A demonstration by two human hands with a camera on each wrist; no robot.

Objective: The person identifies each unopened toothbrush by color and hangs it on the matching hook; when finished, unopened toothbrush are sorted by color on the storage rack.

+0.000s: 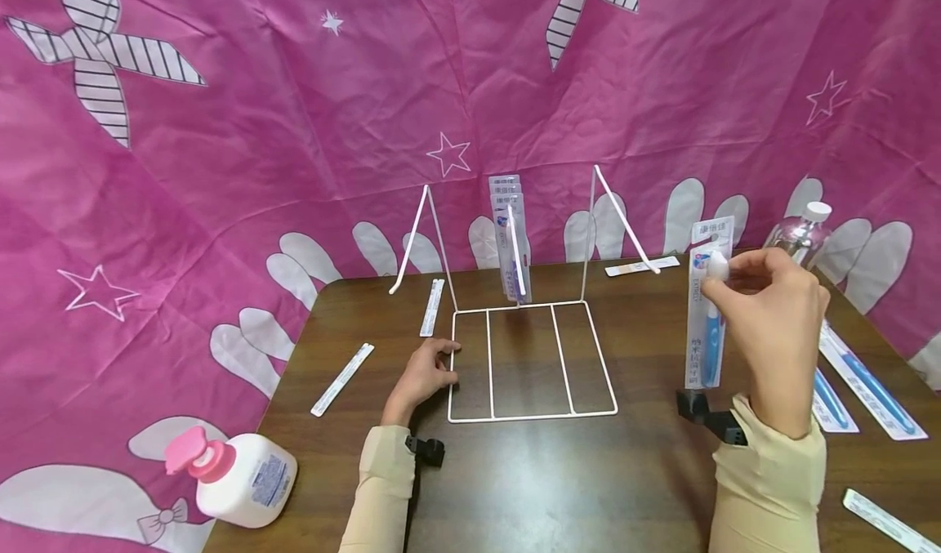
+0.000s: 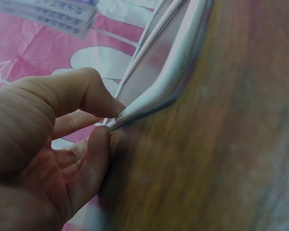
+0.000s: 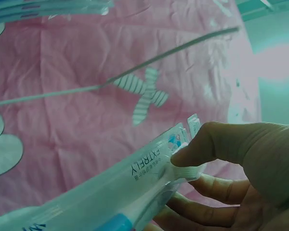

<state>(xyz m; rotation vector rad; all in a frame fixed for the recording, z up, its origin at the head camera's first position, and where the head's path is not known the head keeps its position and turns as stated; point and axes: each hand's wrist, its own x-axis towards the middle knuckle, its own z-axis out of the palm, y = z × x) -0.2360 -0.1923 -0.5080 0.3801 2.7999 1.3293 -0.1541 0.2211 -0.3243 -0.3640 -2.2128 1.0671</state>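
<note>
My left hand (image 1: 424,377) pinches the left side of the base of a white wire display rack (image 1: 532,416); in the left wrist view, fingers close on its wire (image 2: 159,91). To the right of the rack, my right hand (image 1: 782,308) holds a packaged blue toothbrush (image 1: 694,316) near its top, roughly upright above the table. The right wrist view shows thumb and fingers gripping the clear pack (image 3: 106,185) at the brush-head end. Several packaged toothbrushes (image 1: 506,247) hang on the rack's middle hook. Its left hook (image 1: 410,238) and right hook (image 1: 625,222) hold nothing.
A white pump bottle (image 1: 246,479) with a pink top stands at front left. More blue toothbrush packs (image 1: 875,381) lie at right, near a shiny bottle (image 1: 797,238) with a white cap. Narrow white strips (image 1: 341,380) lie around the table (image 1: 559,488). A pink cloth (image 1: 294,128) hangs behind.
</note>
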